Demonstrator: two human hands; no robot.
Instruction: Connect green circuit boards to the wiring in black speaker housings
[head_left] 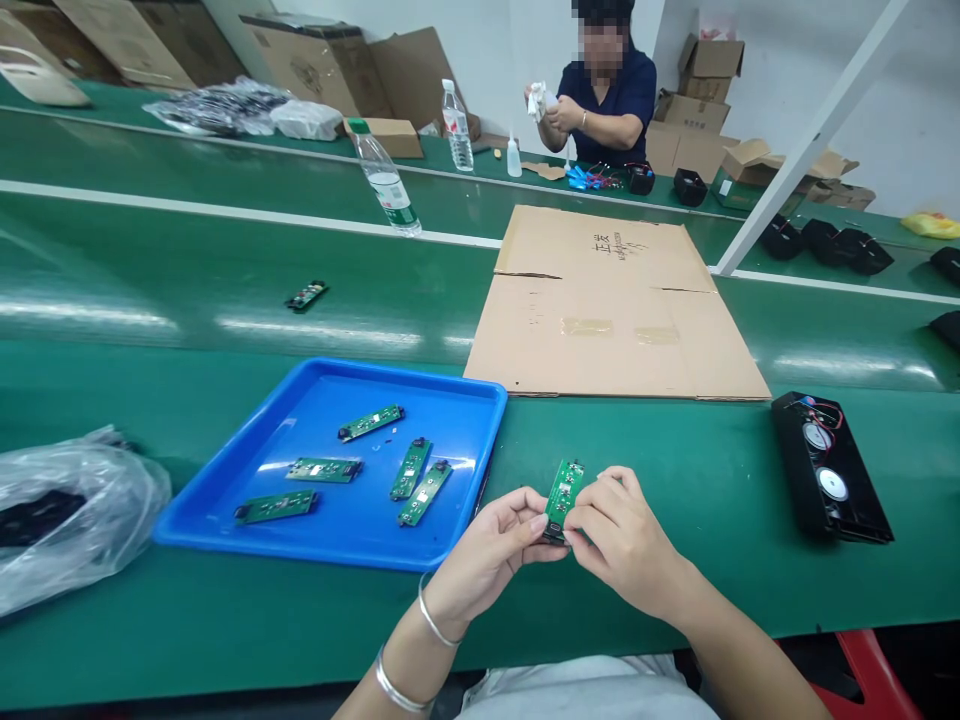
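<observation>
Between my two hands, over the near side of the green table, is a green circuit board [564, 490] tilted upright. My left hand [504, 535] pinches its lower left edge between thumb and fingers. From the other side, my right hand [622, 535] is closed with its fingertips against the board's lower right end; whether they pinch anything small is hidden. Just left of my hands lies a blue tray [225, 535], where several similar circuit boards [411, 468] rest spread apart.
A flattened cardboard sheet [615, 360] lies ahead. Right stands a black speaker housing [836, 470] with wires; left, a clear plastic bag [112, 500]. A single circuit board [307, 295] and a plastic bottle [386, 185] are farther off. Across the bench sits a co-worker [611, 100] holding a white cloth.
</observation>
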